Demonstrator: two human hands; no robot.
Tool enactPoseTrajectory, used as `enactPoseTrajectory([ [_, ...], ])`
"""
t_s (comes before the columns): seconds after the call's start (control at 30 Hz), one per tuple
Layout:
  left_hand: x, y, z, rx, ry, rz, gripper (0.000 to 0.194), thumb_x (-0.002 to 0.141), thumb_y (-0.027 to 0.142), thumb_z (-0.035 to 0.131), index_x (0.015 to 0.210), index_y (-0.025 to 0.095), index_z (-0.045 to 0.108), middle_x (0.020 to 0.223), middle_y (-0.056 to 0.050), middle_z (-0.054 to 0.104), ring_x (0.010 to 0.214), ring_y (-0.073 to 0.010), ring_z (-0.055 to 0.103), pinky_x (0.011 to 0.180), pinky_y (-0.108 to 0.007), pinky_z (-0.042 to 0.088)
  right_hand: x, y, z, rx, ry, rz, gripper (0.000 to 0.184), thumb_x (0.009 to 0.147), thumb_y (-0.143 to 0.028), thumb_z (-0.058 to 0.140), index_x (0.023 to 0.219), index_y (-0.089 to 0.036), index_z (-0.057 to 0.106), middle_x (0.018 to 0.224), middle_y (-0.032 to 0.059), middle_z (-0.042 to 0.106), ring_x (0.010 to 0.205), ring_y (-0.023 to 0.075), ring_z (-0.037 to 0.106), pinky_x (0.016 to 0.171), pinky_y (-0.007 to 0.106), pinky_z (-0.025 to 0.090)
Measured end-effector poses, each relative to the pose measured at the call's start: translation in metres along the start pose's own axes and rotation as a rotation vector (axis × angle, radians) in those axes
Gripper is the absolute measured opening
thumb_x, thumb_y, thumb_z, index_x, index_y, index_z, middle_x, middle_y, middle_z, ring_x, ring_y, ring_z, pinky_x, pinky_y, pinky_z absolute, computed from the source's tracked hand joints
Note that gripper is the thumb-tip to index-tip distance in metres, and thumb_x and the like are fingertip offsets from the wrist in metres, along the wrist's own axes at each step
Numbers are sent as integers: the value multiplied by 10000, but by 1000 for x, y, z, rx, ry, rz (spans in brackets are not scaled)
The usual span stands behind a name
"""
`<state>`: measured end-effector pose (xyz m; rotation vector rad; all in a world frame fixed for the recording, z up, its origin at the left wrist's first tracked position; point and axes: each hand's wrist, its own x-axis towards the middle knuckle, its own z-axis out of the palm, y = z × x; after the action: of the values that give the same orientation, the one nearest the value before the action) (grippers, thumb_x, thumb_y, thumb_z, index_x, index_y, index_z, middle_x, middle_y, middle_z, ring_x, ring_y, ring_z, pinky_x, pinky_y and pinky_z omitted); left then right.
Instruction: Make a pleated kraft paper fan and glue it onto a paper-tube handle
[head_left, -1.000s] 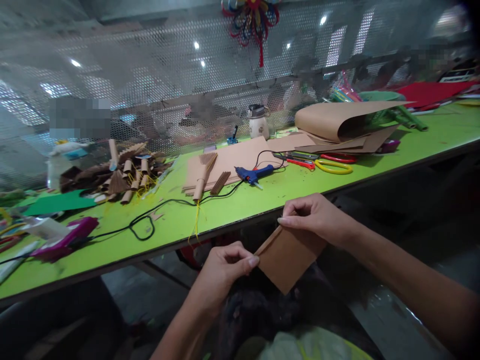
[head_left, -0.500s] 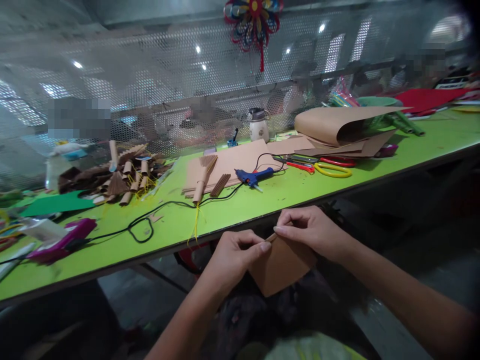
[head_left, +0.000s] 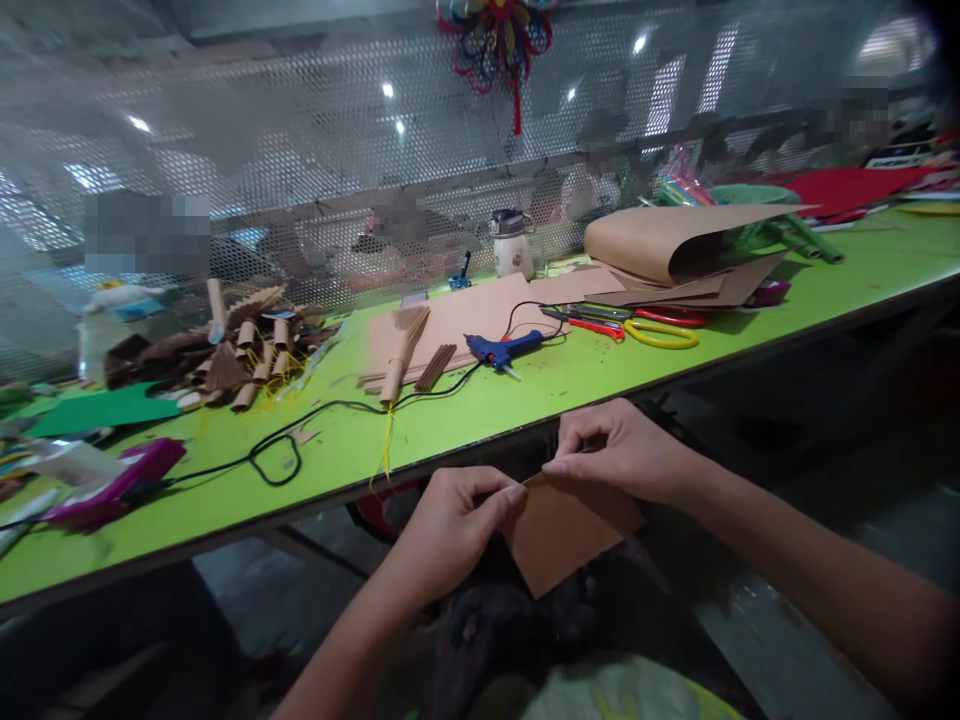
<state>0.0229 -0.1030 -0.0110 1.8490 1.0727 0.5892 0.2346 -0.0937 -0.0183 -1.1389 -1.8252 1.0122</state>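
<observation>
A piece of brown paper (head_left: 570, 535) hangs from both of my hands, just in front of the table edge and above my lap. My left hand (head_left: 461, 520) pinches its upper left corner between thumb and fingers. Along the same top edge, my right hand (head_left: 626, 450) pinches the paper a little to the right. On the table beyond lie a blue glue gun (head_left: 502, 350), a small pleated strip of brown paper (head_left: 436, 368) and a rolled paper piece with a fanned top (head_left: 401, 360) and yellow strings.
Yellow-handled scissors (head_left: 664, 335) and a red-handled tool (head_left: 598, 327) lie behind the glue gun. Brown sheets (head_left: 472, 305) and a curled sheet (head_left: 645, 245) cover the table's back. A black cord (head_left: 322, 408) crosses leftward to a purple object (head_left: 120, 490). Finished-looking paper rolls (head_left: 247, 350) pile up left.
My fingers have shifted slightly along the paper's top edge, and the narrow fold that showed there is now hardly visible. The paper's face is turned more toward me. The view has moved a little.
</observation>
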Motion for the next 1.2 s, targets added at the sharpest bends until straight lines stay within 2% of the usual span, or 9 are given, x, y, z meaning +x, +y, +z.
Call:
enactPoseTrajectory([
  [0.3,-4,-9,-9,-166,0,-95,331,805,437,562,670,144,637,524,21,495,475,-90,388,443,-189,295,-1,3,-9,162,-40,97,210,726,-356,669,623,-173,685,665,22,636,637,153,549,588,273,409],
  [0.4,0,-4,-8,-125,18,-57,279,783,404,597,759,143,695,616,-11,597,543,-111,467,476,-192,338,-2,-1,-8,86,-31,63,196,749,-340,650,645,-178,682,683,30,646,653,159,554,596,278,413],
  [0.47,4,1,-6,-91,51,-31,245,765,367,623,737,137,701,652,-26,628,597,-128,508,517,-200,367,-2,-5,-7,4,-18,3,177,771,-313,632,668,-180,688,696,34,654,669,164,560,602,280,412],
  [0.57,8,4,-3,-42,84,-15,202,759,309,625,685,130,682,650,-26,632,631,-138,530,560,-210,388,-5,-11,-6,-84,1,-65,161,793,-269,615,674,-183,681,702,31,660,674,160,566,612,277,412],
  [0.73,0,-1,-4,78,82,-2,184,793,278,587,690,140,651,648,-14,625,618,-129,528,564,-217,380,-12,-13,-10,-118,-23,-66,170,809,-245,603,657,-182,642,683,13,638,656,143,561,608,260,408],
  [0.87,-5,-3,-8,207,67,136,172,835,243,550,727,155,651,689,-15,618,663,-130,546,620,-226,397,-10,-12,-16,-121,-83,-96,151,809,-239,609,680,-177,655,700,19,643,670,143,572,635,256,425],
  [1.0,7,7,-20,392,105,334,174,863,211,523,774,167,666,734,-27,590,703,-128,553,633,-225,402,6,-20,-24,-200,-116,-256,127,805,-235,627,730,-161,697,710,38,635,680,149,584,647,262,438],
  [1.07,17,19,-31,516,192,463,177,863,172,514,797,171,678,752,-32,571,721,-128,544,625,-224,400,16,-28,-31,-268,-58,-360,137,816,-247,627,745,-163,708,712,40,614,664,144,571,619,261,433],
  [1.2,34,43,-51,868,519,767,162,860,207,546,772,186,680,739,-29,528,688,-141,484,614,-260,390,37,-41,-45,-579,186,-725,152,858,-209,575,782,-185,705,735,40,564,734,166,505,657,300,415],
])
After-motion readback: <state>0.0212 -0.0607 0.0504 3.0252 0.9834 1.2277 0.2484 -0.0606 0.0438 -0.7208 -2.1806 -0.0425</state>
